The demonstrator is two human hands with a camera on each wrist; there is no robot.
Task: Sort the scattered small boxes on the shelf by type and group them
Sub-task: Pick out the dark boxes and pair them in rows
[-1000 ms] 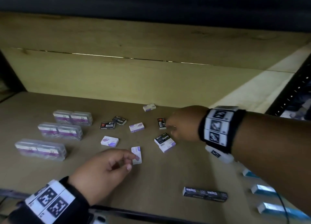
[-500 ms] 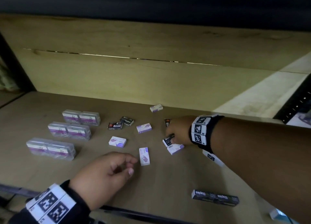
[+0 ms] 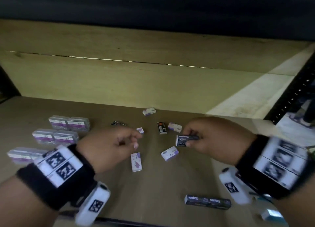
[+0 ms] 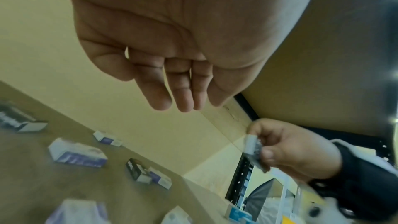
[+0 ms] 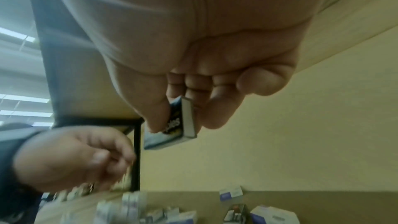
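My right hand [image 3: 189, 139] pinches a small dark staples box [image 3: 185, 140] between thumb and fingers, lifted off the shelf; the right wrist view shows the same dark box [image 5: 177, 125] on edge in the grip. My left hand [image 3: 136, 140] hovers over the shelf with relaxed fingers [image 4: 183, 94] and holds nothing. Several white-and-purple boxes lie scattered: one [image 3: 170, 153] below the right hand, one [image 3: 136, 161] below the left hand, one [image 3: 174, 127] beside a black-and-orange box [image 3: 161, 128], one [image 3: 149, 111] by the back wall. Another dark box [image 3: 117, 123] shows past the left hand.
Three pairs of clear plastic cases [image 3: 69, 123] [image 3: 55, 136] [image 3: 23, 154] stand in rows at the left. A long dark staples box [image 3: 208, 201] lies near the front edge. Blue boxes [image 3: 271, 213] sit at the lower right. The wooden back wall [image 3: 119, 83] is close behind.
My right hand has lifted the dark box off the white-and-purple box it lay on and drawn it back. My left hand has moved forward, away from the white-and-purple box near it.
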